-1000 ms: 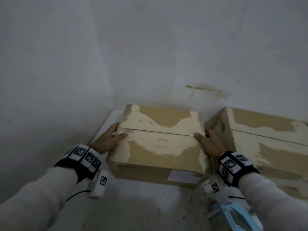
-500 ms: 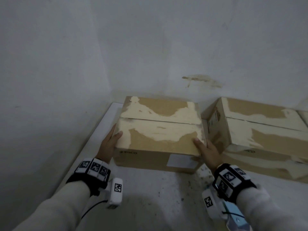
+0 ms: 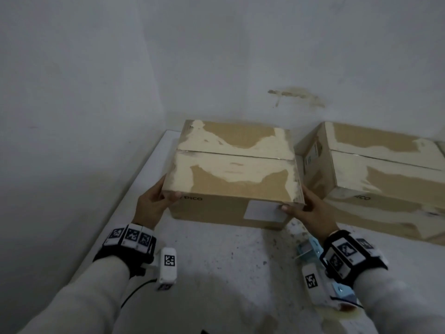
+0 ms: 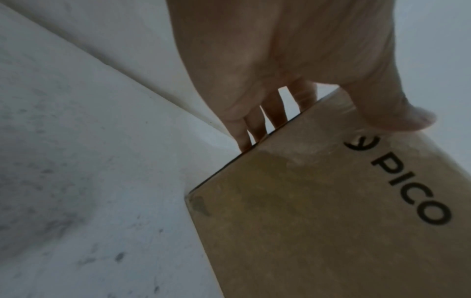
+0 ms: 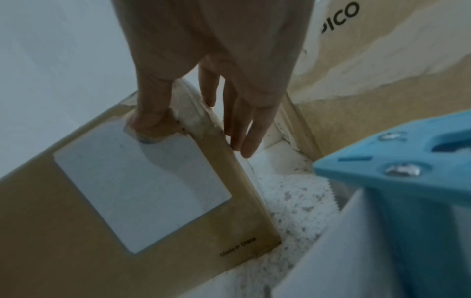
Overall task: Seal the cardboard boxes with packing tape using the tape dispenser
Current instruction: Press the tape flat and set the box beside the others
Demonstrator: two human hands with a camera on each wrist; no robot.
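A closed cardboard box (image 3: 233,174) with torn, pale patches on top stands on the white table (image 3: 216,273) near the corner of the walls. My left hand (image 3: 156,201) grips its front left corner, thumb on the front face beside the PICO print (image 4: 407,181), fingers down the left side. My right hand (image 3: 310,208) grips the front right corner, thumb on the white label (image 5: 140,181), fingers along the right side. A blue tape dispenser (image 3: 309,249) lies on the table under my right wrist, large in the right wrist view (image 5: 407,161). Whether the box is lifted I cannot tell.
A second cardboard box (image 3: 385,179) stands close to the right of the first, with a narrow gap between them. Grey walls close in behind and to the left. The table's left edge (image 3: 134,184) runs along the left wall.
Both hands have slid from the box's sides at the top seam to its front corners, thumbs now on the front face. The box sits nearer to me in view.
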